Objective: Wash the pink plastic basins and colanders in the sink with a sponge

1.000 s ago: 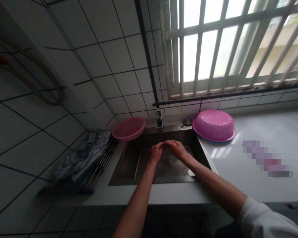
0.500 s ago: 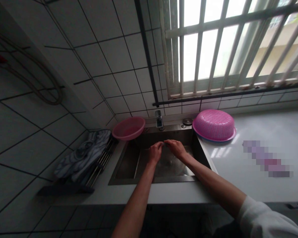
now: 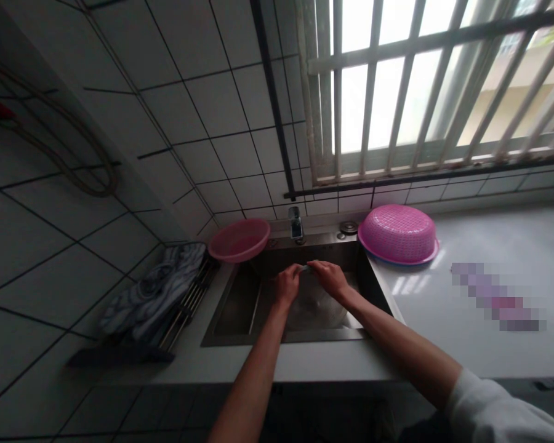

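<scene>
Both my hands are over the steel sink (image 3: 226, 320), below the tap (image 3: 296, 224). My left hand (image 3: 287, 285) has its fingers curled, and my right hand (image 3: 330, 278) is curled too. Between their fingertips a small pale thing (image 3: 304, 267) shows, held by both; I cannot make out what it is. Under my hands a pale rounded bowl or pot (image 3: 323, 307) lies in the sink basin, mostly hidden by my wrists.
A pink basin (image 3: 239, 239) sits at the sink's back left corner. An upturned pink perforated basket (image 3: 398, 234) rests on the white counter (image 3: 466, 344) to the right. A patterned cloth (image 3: 157, 292) lies on a rack to the left. Tiled walls and a barred window stand behind.
My hands have drawn slightly apart, and the small pale thing now shows between the fingertips. Nothing else has moved.
</scene>
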Available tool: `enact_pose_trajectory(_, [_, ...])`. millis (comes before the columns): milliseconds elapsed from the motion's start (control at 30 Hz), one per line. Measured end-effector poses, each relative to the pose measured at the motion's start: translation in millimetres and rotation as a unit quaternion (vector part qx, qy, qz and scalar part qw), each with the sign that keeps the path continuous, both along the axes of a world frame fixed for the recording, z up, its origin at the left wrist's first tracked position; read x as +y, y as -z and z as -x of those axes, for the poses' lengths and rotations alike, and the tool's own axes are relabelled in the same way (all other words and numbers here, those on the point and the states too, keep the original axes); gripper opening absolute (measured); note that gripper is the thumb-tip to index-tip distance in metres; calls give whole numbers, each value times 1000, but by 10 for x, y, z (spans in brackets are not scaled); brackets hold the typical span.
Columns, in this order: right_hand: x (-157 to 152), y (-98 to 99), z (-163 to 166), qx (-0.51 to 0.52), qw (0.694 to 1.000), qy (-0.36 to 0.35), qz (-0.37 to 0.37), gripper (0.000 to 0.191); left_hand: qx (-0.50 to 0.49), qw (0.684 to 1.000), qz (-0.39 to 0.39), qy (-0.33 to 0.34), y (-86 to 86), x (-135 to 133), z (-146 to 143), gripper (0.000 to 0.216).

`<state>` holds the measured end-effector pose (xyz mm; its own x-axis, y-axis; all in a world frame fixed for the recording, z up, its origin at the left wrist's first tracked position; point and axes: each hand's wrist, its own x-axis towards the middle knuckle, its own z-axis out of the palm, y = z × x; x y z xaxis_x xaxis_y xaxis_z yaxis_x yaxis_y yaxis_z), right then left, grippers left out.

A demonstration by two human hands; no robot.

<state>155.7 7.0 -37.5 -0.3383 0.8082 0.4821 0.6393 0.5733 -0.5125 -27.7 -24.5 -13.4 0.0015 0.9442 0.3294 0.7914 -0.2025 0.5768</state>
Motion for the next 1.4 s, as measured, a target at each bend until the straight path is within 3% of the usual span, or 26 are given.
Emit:
enact_pose_trajectory(100, [47, -17, -27, 41, 999, 11, 11, 36, -18, 998, -13, -54, -6, -4, 70, 17])
enact_pose_trajectory(233, [191, 25, -336, 136, 984, 100, 60, 30, -82, 984, -58, -149, -21, 17, 233, 16])
enact_pose_trajectory(333, [226, 55, -476, 139, 976, 146, 81, 29, -98, 977, -66, -176, -8, 39, 266, 15])
enact_pose_trajectory(433, [152, 33, -385, 118, 980, 149, 55, 31, -79, 986, -56, -136, 17, 44, 197, 14])
enact_pose_trajectory(600, [-15, -41, -37, 35, 999, 7, 28, 35, -10, 1000, -14, -2, 35, 16, 46, 15])
enact_pose_trajectory(700, [6, -53, -25, 39, 998, 9, 39, 36, -13, 999, -22, -19, 17, -1, 50, 14])
enact_pose_trajectory(833, [151, -2, -279, 102, 987, 94, 76, 32, -66, 988, -59, -124, -16, 2, 166, 12])
enact_pose_trajectory(900, [205, 29, -406, 117, 981, 119, 96, 30, -87, 984, -64, -145, -21, 14, 220, 11])
enact_pose_trajectory(1067, [132, 3, -368, 92, 986, 125, 67, 30, -83, 990, -46, -101, 18, 29, 214, 12])
enact_pose_trajectory(1267, [-67, -74, -4, -4, 1000, 2, 18, 36, -47, 999, -8, 26, 48, -7, 72, 14])
enact_pose_trajectory(1333, [-54, -86, -19, 3, 1000, -5, 9, 36, -58, 998, -17, 22, 29, -15, 73, 14])
enact_pose_trajectory(1400, [3, -94, -124, 38, 999, 15, 6, 35, -76, 996, -38, -24, 6, -10, 115, 15])
